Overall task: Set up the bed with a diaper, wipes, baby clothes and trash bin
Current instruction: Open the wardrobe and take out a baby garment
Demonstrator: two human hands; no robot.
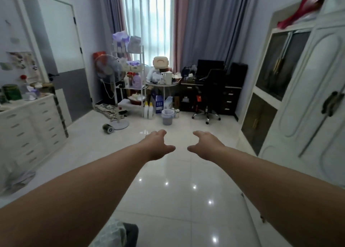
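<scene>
A small lavender trash bin (pixel 167 116) stands on the tiled floor at the far side of the room, below a round side table. Both my arms stretch forward over the floor. My left hand (pixel 158 145) and my right hand (pixel 206 146) hang side by side in mid-air, fingers apart and palms down, holding nothing. The bin lies well beyond them, slightly left of the gap between the hands. A white shelf rack (pixel 130 82) to the bin's left carries purple-and-white packs (pixel 121 41), bottles and a basin. No bed is in view.
A standing fan (pixel 110 73) and a dark roll (pixel 107 128) sit left of the bin. A white dresser (pixel 31 127) lines the left wall, a wardrobe (pixel 308 97) the right. A dark desk with an office chair (pixel 211 95) fills the far right corner. Glossy floor tiles lie between.
</scene>
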